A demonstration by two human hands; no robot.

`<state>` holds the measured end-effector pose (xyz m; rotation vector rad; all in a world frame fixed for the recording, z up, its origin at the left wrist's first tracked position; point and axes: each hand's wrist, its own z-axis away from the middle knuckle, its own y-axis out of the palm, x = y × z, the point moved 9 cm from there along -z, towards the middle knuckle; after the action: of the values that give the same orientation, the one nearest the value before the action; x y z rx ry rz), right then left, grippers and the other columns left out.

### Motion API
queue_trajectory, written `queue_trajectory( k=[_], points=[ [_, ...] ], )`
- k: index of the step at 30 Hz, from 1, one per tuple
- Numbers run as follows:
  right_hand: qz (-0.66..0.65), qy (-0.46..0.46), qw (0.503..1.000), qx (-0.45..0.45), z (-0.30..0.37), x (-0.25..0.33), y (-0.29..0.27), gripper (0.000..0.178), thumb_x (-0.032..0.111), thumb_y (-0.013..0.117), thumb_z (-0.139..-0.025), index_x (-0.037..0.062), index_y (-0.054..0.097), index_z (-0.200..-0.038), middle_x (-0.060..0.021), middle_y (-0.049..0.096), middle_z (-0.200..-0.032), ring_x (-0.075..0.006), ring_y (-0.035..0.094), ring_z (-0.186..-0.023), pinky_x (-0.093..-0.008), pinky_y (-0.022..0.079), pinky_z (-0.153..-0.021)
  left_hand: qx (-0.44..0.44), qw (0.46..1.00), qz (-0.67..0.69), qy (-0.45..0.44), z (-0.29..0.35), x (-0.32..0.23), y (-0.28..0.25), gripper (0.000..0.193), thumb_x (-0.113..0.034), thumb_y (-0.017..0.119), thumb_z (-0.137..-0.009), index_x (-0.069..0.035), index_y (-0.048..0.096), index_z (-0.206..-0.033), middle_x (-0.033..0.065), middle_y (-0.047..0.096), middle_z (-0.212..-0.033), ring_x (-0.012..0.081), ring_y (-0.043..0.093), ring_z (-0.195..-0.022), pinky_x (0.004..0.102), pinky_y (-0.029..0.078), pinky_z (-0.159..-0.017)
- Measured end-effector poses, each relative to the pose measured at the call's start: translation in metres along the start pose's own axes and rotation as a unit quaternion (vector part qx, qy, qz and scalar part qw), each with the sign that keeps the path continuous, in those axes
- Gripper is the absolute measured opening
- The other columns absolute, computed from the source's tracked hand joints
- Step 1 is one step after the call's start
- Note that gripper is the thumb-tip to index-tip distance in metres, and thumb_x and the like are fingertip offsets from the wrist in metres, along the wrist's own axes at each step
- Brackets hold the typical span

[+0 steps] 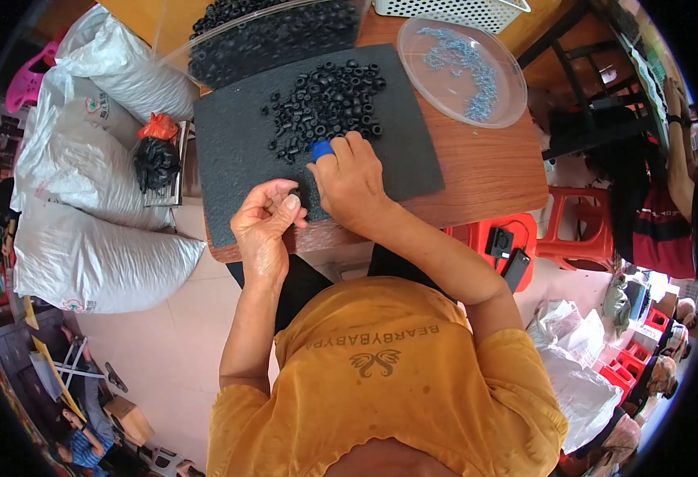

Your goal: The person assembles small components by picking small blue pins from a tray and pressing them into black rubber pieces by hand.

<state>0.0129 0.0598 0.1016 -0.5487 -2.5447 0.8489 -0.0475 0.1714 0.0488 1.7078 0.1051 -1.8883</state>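
Observation:
My left hand (265,219) is raised over the near edge of a dark grey mat (233,171), thumb and fingers closed on a small black rubber-like part (295,193). Just right of it, my right hand (351,181) bends over the near side of a pile of small black ring-shaped parts (329,99). Its fingers are curled. A bright blue piece (322,149) shows at its fingertips; whether it is worn or held, I cannot tell. What lies under those fingers is hidden.
A clear bin of black parts (277,52) stands behind the mat. A round clear tray (452,87) with small blue-grey pieces lies right on the wooden table (500,171), near a white basket (460,12). White sacks (102,254) stand left, red stools (575,230) right.

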Motion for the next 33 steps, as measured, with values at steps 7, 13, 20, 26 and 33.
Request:
queue_trajectory(
  k=[7, 13, 20, 26, 33],
  points=[
    [0.008, 0.014, 0.999, 0.031, -0.004, 0.0, 0.007, 0.014, 0.006, 0.059, -0.058, 0.0038, 0.046, -0.065, -0.0135, 0.045, -0.073, -0.0291, 0.046, -0.071, -0.0386, 0.039, -0.059, -0.004, 1.0, -0.002, -0.003, -0.001, 0.002, -0.002, 0.014, 0.001, 0.064, -0.081, 0.002, 0.062, -0.095, 0.0049, 0.06, -0.081, 0.011, 0.057, -0.061, 0.0219, 0.049, -0.054],
    [-0.16, 0.152, 0.975, 0.035, 0.003, -0.018, -0.015, 0.016, 0.004, 0.065, -0.067, 0.0013, 0.049, -0.068, -0.0132, 0.05, -0.067, -0.0302, 0.051, -0.068, -0.0422, 0.041, -0.057, 0.012, 1.0, 0.01, -0.013, -0.002, 0.004, 0.0, 0.016, -0.002, 0.064, -0.082, 0.003, 0.061, -0.097, 0.0055, 0.06, -0.083, 0.0124, 0.059, -0.064, 0.0229, 0.05, -0.054],
    [-0.435, 0.382, 0.804, 0.135, 0.024, -0.034, 0.0, 0.022, 0.012, 0.07, -0.074, -0.0034, 0.054, -0.073, -0.0124, 0.058, -0.064, -0.0134, 0.054, -0.058, -0.0288, 0.044, -0.053, 0.044, 0.999, -0.021, 0.019, 0.002, -0.004, 0.014, 0.02, 0.003, 0.064, -0.08, 0.004, 0.06, -0.1, 0.006, 0.06, -0.08, 0.0123, 0.058, -0.064, 0.0238, 0.051, -0.06],
    [-0.445, 0.383, 0.798, 0.132, 0.03, -0.035, 0.006, 0.025, 0.015, 0.072, -0.073, -0.0028, 0.054, -0.073, -0.0096, 0.058, -0.064, -0.0104, 0.054, -0.061, -0.0289, 0.044, -0.053, 0.077, 0.99, -0.088, 0.073, 0.005, -0.008, 0.017, 0.023, 0.006, 0.064, -0.079, 0.004, 0.06, -0.101, 0.0061, 0.061, -0.081, 0.0115, 0.058, -0.066, 0.023, 0.051, -0.063],
    [-0.475, 0.415, 0.765, 0.129, 0.03, -0.028, 0.0, 0.025, 0.015, 0.072, -0.076, -0.0024, 0.054, -0.072, -0.0057, 0.06, -0.065, -0.0065, 0.054, -0.059, -0.0243, 0.044, -0.05, 0.087, 0.994, 0.063, 0.011, 0.008, 0.0, 0.025, 0.022, 0.004, 0.064, -0.079, 0.003, 0.06, -0.101, 0.0078, 0.063, -0.087, 0.0099, 0.059, -0.071, 0.0219, 0.052, -0.063]
  ],
)
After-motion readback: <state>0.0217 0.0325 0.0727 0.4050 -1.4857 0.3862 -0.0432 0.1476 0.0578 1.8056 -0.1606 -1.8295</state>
